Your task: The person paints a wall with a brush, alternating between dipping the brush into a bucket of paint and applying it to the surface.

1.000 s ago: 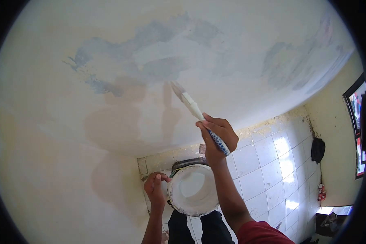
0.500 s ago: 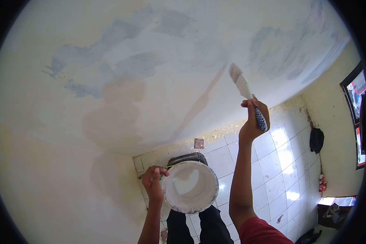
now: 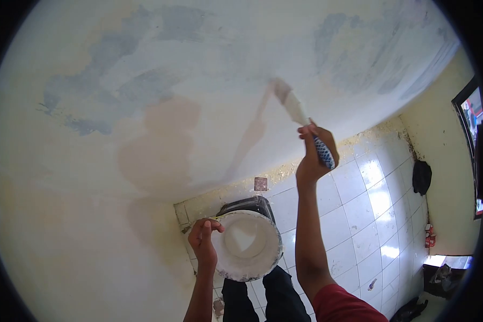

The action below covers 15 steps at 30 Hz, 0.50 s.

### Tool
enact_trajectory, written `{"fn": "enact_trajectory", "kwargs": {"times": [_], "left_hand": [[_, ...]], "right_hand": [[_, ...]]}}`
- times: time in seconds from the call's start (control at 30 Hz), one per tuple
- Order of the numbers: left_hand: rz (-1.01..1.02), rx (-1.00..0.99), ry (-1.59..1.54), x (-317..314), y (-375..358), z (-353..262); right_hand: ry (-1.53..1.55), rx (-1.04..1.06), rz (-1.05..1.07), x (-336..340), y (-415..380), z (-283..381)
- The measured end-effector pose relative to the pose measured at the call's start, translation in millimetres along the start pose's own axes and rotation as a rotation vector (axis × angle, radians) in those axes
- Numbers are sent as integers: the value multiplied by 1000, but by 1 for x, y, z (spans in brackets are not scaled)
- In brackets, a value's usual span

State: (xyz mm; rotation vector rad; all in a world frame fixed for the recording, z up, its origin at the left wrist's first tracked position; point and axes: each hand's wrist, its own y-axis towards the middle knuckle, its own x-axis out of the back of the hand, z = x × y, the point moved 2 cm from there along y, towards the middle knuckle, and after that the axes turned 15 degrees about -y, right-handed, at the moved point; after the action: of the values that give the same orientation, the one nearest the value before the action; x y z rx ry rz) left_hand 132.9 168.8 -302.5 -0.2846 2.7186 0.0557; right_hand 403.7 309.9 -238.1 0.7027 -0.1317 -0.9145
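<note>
My right hand (image 3: pixel 317 153) grips a paintbrush (image 3: pixel 292 107) by its blue-and-white patterned handle. The brush's bristles are at the pale wall (image 3: pixel 214 129), close to its grey-blue patches; motion blur hides whether they touch. A white paint bucket (image 3: pixel 276 257) with a smeared rim stands out below, and pale paint shows inside it. At the bucket's left rim, my left hand (image 3: pixel 204 241) has its fingers curled around what looks like the bucket's thin handle, mostly hidden by the fingers.
Behind the bucket is a black object (image 3: pixel 260 203) on the white tiled floor (image 3: pixel 327 231). A brownish square (image 3: pixel 260 184) lies near the wall's base. To the right are a dark bag (image 3: pixel 422 177), red packets (image 3: pixel 430 236) and a dark-framed window (image 3: pixel 467 139).
My right hand and the paintbrush have moved left along the wall. My left hand has stayed almost in place by the bucket, while the view has shifted slightly.
</note>
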Motion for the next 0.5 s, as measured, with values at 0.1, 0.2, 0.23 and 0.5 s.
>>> {"fn": "enact_trajectory", "kwargs": {"times": [0.1, 0.2, 0.23, 0.5], "left_hand": [[-10, 11, -6, -3, 0, 3], [-14, 1, -7, -5, 0, 4], [-8, -6, -12, -8, -1, 3], [4, -8, -32, -19, -3, 9]], "right_hand": [[-57, -18, 180, -13, -7, 10], [-79, -67, 7, -19, 9, -20], [-80, -95, -47, -16, 17, -33], [-232, 63, -225, 34, 52, -31]]}}
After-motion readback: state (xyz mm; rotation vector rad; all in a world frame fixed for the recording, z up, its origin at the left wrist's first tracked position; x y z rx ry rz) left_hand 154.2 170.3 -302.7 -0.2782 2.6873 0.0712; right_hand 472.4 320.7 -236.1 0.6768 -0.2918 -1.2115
